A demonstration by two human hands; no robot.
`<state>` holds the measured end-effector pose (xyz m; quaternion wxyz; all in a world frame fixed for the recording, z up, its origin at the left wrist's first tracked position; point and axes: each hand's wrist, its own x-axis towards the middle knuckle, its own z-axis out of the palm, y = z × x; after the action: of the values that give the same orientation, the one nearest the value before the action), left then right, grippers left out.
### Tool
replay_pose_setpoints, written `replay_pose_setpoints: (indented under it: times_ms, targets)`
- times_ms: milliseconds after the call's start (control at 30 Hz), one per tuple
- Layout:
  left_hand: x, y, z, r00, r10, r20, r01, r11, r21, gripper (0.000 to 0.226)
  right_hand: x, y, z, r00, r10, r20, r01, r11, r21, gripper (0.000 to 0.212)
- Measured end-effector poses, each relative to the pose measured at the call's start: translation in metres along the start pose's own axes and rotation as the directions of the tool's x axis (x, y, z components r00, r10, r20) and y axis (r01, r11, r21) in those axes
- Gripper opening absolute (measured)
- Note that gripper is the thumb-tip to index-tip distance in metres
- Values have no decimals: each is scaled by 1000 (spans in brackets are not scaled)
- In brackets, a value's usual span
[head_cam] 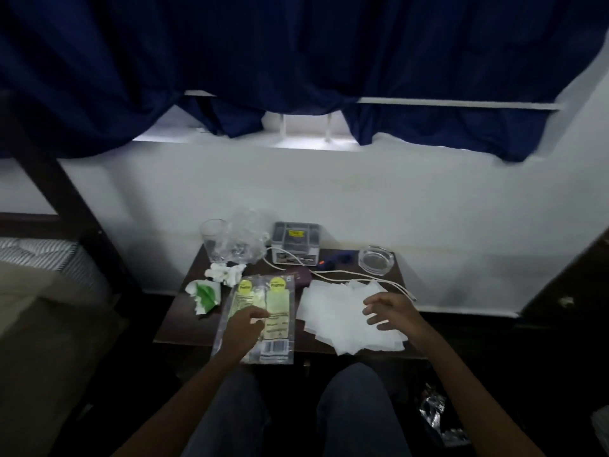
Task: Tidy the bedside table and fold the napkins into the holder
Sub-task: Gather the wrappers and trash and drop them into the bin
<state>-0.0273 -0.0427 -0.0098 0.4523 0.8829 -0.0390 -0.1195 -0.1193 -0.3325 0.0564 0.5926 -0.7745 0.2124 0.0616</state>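
A dark wooden bedside table point(178, 328) stands below a window. Several white napkins point(333, 311) lie spread on its right half. My right hand point(389, 311) hovers over them with fingers loosely spread, holding nothing. A clear plastic napkin wrapper point(280, 301) with yellow-green labels lies left of the napkins and overhangs the front edge. My left hand point(245, 324) rests on it; whether the fingers grip it is unclear. A grey box-shaped holder point(296, 242) sits at the back against the wall.
A drinking glass point(214, 240), crumpled clear plastic point(250, 232), crumpled white tissue point(227, 273) and a green-and-white wad point(204, 295) crowd the left. A glass ashtray point(375, 258), a white cord point(362, 277) and a dark pouch point(301, 280) lie further back. A bed point(43, 291) is at left.
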Motion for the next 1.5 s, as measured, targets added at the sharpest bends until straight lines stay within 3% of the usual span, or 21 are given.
replay_pose_setpoints:
  times_ms: [67,167,233,367,467,567,667,800,933,1033,1167,1267,1400,1500]
  targets:
    - [-4,-24,-15,979,-164,-123,165,986,4,26,7,-8,23,999,-2,50,4,1000,-29,14]
    - [-15,-43,-25,878,-407,-253,398,913,-88,41,13,-14,53,993,8,121,0,998,-68,14]
    - [-17,-54,-23,833,-509,-216,458,854,-245,52,15,-16,69,986,22,163,-7,995,-96,15]
    - [5,-97,-9,814,-575,-84,474,740,-477,44,18,-20,94,972,64,224,-35,991,-132,18]
    - [23,-117,-1,812,-582,-36,469,688,-553,42,18,-22,103,966,78,246,-42,988,-150,16]
    - [-5,-61,-27,846,-532,36,438,655,-615,10,16,-23,103,966,80,247,-45,988,-145,16]
    - [-11,-38,-38,860,-481,170,461,589,-664,12,15,-21,99,970,83,227,-55,990,-130,16]
    - [-16,-19,-55,880,-422,220,435,527,-730,15,16,-13,93,989,60,138,-46,993,-105,13]
    - [-23,-3,-64,903,-349,249,404,500,-766,18,13,-12,87,997,73,41,-78,988,131,15]
    - [-28,8,-66,919,-269,289,392,534,-749,21,10,-16,80,994,101,46,-111,932,346,25]
    - [-33,23,-62,915,-174,363,391,601,-698,22,-1,-23,66,987,70,145,-136,848,512,24]
    - [-35,40,-50,911,-124,393,356,715,-601,22,-7,-22,44,983,-16,184,-88,836,542,22]
    - [-33,71,-15,945,-84,315,218,880,-422,21,-19,-13,3,977,-64,201,-71,799,598,33]
    - [-30,103,28,948,22,319,86,943,-320,27,-30,-1,-30,958,-127,257,-25,854,519,47]
